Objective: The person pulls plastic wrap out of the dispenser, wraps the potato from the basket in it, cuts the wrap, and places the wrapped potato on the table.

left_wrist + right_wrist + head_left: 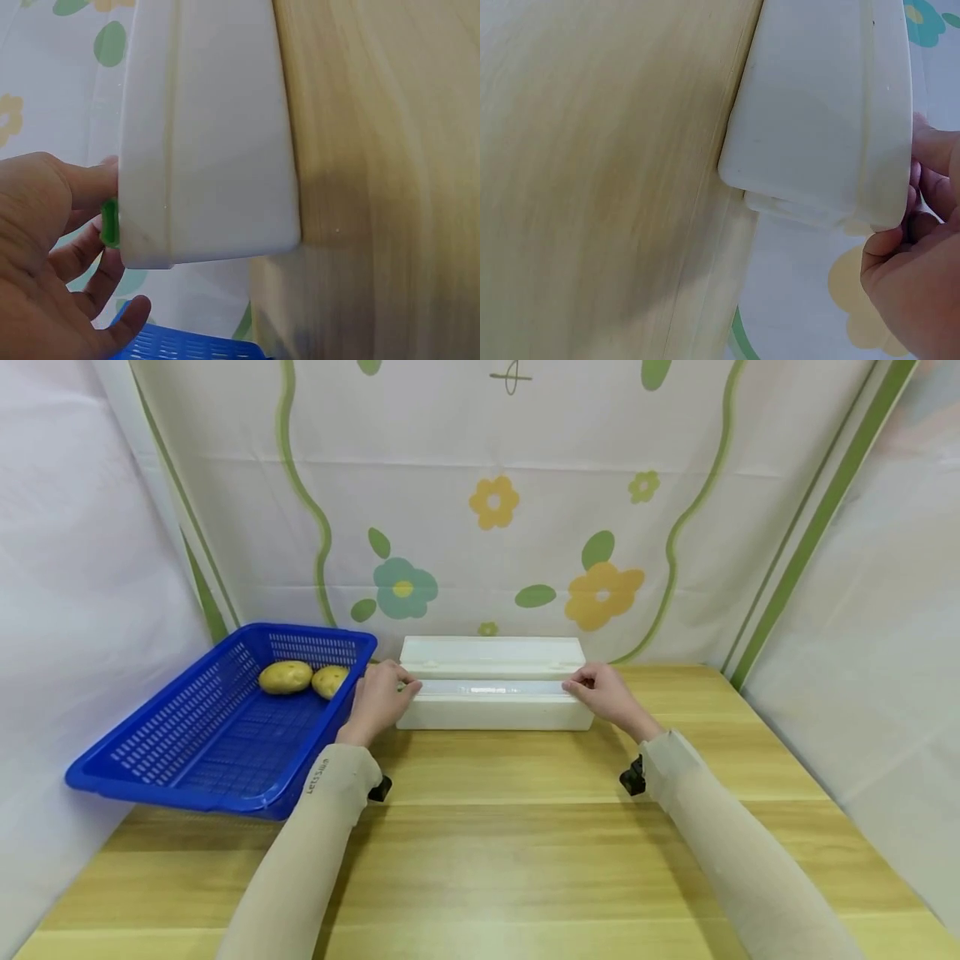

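Observation:
A long white cling film box point(495, 714) stands on the table with its lid point(491, 652) tipped back. Clear cling film point(517, 688) with a shiny glare lies across its opening. At the left end, my left hand point(379, 697) pinches the film's edge between thumb and forefinger; the other fingers spread behind the box in the left wrist view. A small green piece point(110, 223) shows beside those fingers. My right hand point(609, 697) pinches the film at the right end, fingers curled close to the box's rim in the right wrist view.
Left of the box is a blue basket point(142, 789), holding two potatoes point(286, 677) near its far end. The left forearm passes close to its right wall. A flower-printed white curtain point(450, 435) hangs behind the wooden table point(487, 860).

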`<state>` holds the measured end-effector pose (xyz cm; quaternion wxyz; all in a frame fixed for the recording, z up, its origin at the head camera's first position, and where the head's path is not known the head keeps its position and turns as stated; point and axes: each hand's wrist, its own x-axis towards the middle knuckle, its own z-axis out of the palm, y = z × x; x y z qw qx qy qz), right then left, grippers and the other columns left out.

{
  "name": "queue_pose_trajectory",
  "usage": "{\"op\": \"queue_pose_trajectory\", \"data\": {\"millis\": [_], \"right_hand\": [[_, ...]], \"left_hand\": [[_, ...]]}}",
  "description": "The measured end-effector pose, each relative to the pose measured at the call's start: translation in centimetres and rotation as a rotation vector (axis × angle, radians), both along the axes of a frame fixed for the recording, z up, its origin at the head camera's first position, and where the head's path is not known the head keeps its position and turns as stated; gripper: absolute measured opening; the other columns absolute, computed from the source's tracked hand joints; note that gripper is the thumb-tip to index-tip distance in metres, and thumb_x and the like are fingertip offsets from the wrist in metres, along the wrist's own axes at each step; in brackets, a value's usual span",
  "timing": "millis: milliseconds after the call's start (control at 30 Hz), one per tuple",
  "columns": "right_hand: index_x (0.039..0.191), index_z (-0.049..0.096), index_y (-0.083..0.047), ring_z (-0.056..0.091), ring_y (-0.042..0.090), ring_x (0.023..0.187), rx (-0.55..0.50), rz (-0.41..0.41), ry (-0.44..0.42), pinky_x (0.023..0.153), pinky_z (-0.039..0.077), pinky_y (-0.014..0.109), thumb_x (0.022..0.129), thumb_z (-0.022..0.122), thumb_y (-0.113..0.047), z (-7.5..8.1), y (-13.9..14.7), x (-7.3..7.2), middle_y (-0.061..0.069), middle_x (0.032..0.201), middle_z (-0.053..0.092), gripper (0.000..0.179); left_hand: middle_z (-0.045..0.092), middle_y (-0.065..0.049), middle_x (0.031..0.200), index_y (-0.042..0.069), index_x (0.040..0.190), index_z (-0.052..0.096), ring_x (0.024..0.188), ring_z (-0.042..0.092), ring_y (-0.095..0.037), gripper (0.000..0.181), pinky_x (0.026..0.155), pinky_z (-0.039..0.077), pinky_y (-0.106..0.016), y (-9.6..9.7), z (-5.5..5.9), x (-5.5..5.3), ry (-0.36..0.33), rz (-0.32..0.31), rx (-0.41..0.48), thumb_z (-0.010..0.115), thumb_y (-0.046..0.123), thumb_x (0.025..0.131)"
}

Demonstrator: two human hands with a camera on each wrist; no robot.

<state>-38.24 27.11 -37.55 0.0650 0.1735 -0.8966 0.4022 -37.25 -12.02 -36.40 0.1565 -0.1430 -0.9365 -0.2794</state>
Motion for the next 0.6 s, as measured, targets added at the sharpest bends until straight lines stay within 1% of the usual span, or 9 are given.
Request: {"op": "queue_pose_trajectory", "data": {"millis": [133, 233, 300, 400, 467, 500, 600], "right_hand": [[0.097, 0.070, -0.001, 0.047, 0.024, 0.070, -0.017, -0.003, -0.001, 0.060, 0.041, 0.033, 0.099, 0.062, -0.021, 0.0, 0.2, 0.1, 0.012, 0.086, 0.060, 0.022], [0.101, 0.069, 0.000, 0.047, 0.023, 0.068, -0.029, -0.003, -0.009, 0.058, 0.040, 0.031, 0.100, 0.060, -0.023, 0.1, 0.3, 0.1, 0.013, 0.085, 0.061, 0.025], [0.102, 0.069, 0.001, 0.046, 0.024, 0.067, -0.041, -0.009, -0.013, 0.058, 0.040, 0.031, 0.101, 0.059, -0.024, 0.3, 0.3, 0.1, 0.014, 0.085, 0.061, 0.026], [0.102, 0.068, 0.001, 0.046, 0.024, 0.067, -0.025, -0.033, 0.028, 0.058, 0.040, 0.032, 0.102, 0.057, -0.022, 0.5, 0.3, 0.0, 0.014, 0.085, 0.061, 0.026], [0.100, 0.067, 0.000, 0.047, 0.024, 0.067, -0.009, -0.055, 0.059, 0.059, 0.040, 0.033, 0.102, 0.057, -0.021, 0.6, 0.2, -0.1, 0.013, 0.084, 0.060, 0.024], [0.099, 0.067, 0.000, 0.047, 0.025, 0.068, -0.002, -0.064, 0.074, 0.060, 0.040, 0.034, 0.102, 0.057, -0.020, 0.6, 0.2, -0.2, 0.013, 0.084, 0.060, 0.023], [0.096, 0.065, -0.001, 0.047, 0.024, 0.069, 0.010, -0.085, 0.103, 0.061, 0.040, 0.034, 0.102, 0.057, -0.021, 0.7, 0.2, -0.4, 0.012, 0.083, 0.057, 0.023]], "left_hand": [[0.064, -0.009, 0.103, 0.004, 0.101, 0.077, 0.100, 0.057, -0.030, 0.022, 0.085, 0.047, -0.048, 0.1, -0.1, 0.1, 0.013, 0.015, 0.011, 0.067, 0.023, 0.096], [0.064, -0.008, 0.100, 0.004, 0.099, 0.077, 0.096, 0.058, -0.028, 0.022, 0.082, 0.047, -0.047, 0.2, -0.3, 0.0, 0.047, 0.031, 0.028, 0.068, 0.023, 0.096], [0.065, -0.007, 0.095, 0.006, 0.096, 0.077, 0.090, 0.059, -0.027, 0.021, 0.078, 0.048, -0.045, 0.3, -0.3, -0.1, 0.075, 0.043, 0.030, 0.068, 0.024, 0.096], [0.068, -0.006, 0.088, 0.008, 0.092, 0.077, 0.079, 0.061, -0.024, 0.021, 0.072, 0.048, -0.043, 0.5, -0.2, -0.4, 0.107, 0.067, 0.015, 0.067, 0.026, 0.096], [0.069, -0.005, 0.084, 0.009, 0.090, 0.076, 0.075, 0.061, -0.024, 0.021, 0.071, 0.048, -0.042, 0.6, 0.0, -0.6, 0.120, 0.086, -0.003, 0.066, 0.027, 0.096], [0.069, -0.005, 0.083, 0.010, 0.088, 0.076, 0.074, 0.061, -0.024, 0.021, 0.071, 0.048, -0.043, 0.7, 0.1, -0.7, 0.125, 0.095, -0.012, 0.066, 0.027, 0.097], [0.067, -0.005, 0.084, 0.010, 0.087, 0.075, 0.083, 0.060, -0.026, 0.022, 0.081, 0.045, -0.047, 1.0, 0.3, -0.9, 0.127, 0.121, -0.034, 0.065, 0.028, 0.097]]}}
